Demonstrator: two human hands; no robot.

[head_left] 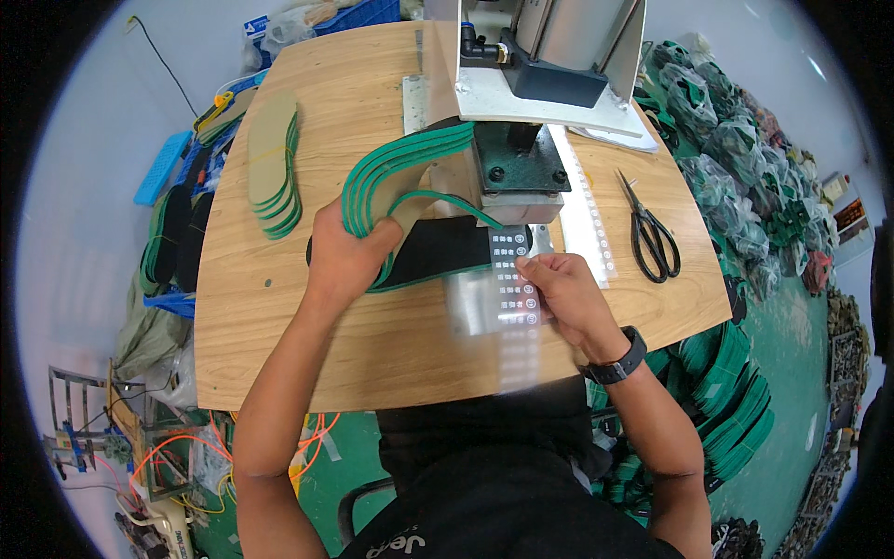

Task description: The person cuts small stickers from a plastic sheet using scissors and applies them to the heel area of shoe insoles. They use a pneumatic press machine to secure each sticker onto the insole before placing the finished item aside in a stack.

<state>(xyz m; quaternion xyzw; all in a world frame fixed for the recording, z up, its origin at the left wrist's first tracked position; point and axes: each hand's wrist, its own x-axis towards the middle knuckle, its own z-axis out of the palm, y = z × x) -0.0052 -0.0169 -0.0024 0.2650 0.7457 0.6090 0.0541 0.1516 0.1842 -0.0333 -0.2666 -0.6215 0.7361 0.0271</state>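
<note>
Fingers of the right hand [568,293] pinching a sticker strip [514,279] sit near the press [518,168], risking a crush, while the left hand [349,256] grips green-edged insoles [400,172].

A pair of black scissors [652,238] is laid on the right part of the wooden bench [279,326], just beside a clear strip [589,219] that is stretched along the press base. A stack of tan insoles [273,163] with green edges is set on the left part of the bench, well apart from the scissors. A blue crate [358,14] is seen beyond the far edge. A blue tray [161,166] is seen off the left side, over the pale floor. Bagged green goods [736,149] are heaped on the right, and green insoles [736,410] are piled on the green floor below. Orange cables [200,452] are tangled at lower left beside a metal frame [70,410].
</note>
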